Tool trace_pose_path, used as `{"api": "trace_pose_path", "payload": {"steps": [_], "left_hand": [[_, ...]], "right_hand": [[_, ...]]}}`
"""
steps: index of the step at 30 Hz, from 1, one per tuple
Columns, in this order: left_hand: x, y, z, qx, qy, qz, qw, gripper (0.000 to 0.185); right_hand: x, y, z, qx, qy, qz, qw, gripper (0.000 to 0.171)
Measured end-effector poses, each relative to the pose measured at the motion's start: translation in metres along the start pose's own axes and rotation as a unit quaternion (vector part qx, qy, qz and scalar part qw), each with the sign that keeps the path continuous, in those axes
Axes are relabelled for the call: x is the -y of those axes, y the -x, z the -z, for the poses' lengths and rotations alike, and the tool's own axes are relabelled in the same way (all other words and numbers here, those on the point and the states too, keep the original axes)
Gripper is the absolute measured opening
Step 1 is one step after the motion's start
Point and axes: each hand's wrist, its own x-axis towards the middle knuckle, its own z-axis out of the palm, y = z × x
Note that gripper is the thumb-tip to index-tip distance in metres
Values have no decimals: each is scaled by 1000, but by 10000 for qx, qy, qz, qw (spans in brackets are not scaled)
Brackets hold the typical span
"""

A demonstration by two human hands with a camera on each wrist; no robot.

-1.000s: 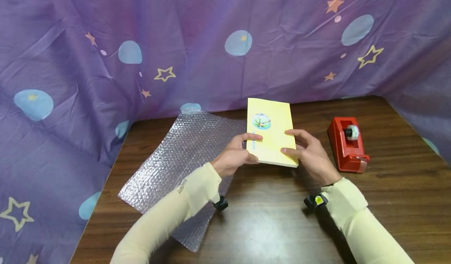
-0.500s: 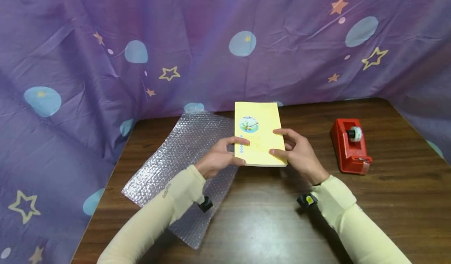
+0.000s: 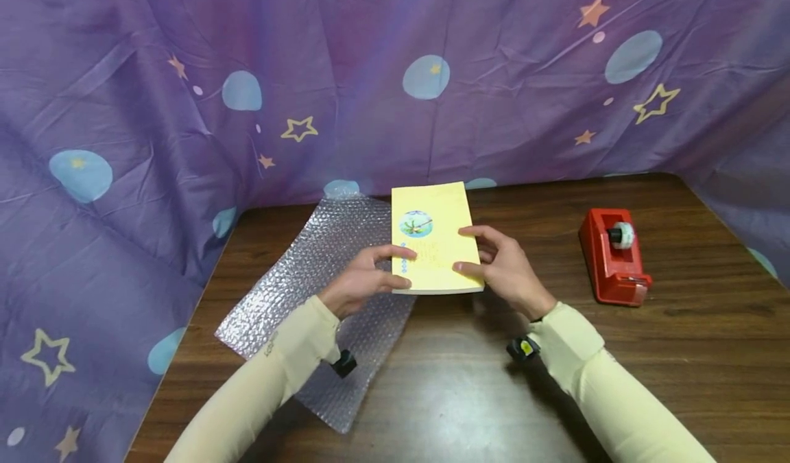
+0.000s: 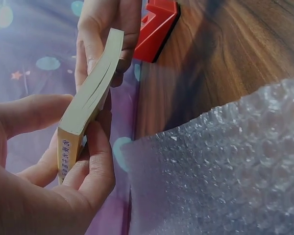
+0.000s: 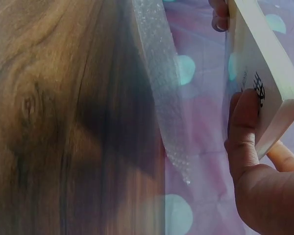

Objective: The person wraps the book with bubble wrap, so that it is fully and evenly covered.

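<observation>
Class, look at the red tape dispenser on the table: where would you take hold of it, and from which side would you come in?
Grip the red tape dispenser across its two long flat sides, coming down from above near the middle of the body. It stands upright on the table with bare wood on both flanks, so fingers and thumb likely fit either side. Stay clear of the tape roll and the near, cutter end.

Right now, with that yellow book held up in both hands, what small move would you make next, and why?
Probably lower the yellow book leftward onto the bubble wrap. Both hands, left hand and right hand, hold it above the table, partly over the sheet's edge.
</observation>
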Motion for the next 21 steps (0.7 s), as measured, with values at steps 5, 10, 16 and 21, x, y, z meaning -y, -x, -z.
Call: {"api": "trace_pose_path", "payload": {"steps": [5, 10, 16, 21], "left_hand": [[3, 3, 3, 69, 316, 14, 9995, 63], [8, 6, 7, -182, 348, 27, 9992, 75], [12, 10, 12, -354, 404, 31, 9986, 82], [18, 14, 18, -377, 296, -36, 9988, 84]], "right_hand": [[0, -2, -5, 54, -101, -54, 9999, 63], [2, -3, -11, 176, -327, -108, 9993, 64], [4, -5, -18, 226, -381, -110, 9990, 65], [4, -6, -24, 287, -297, -104, 9991, 65]]}}
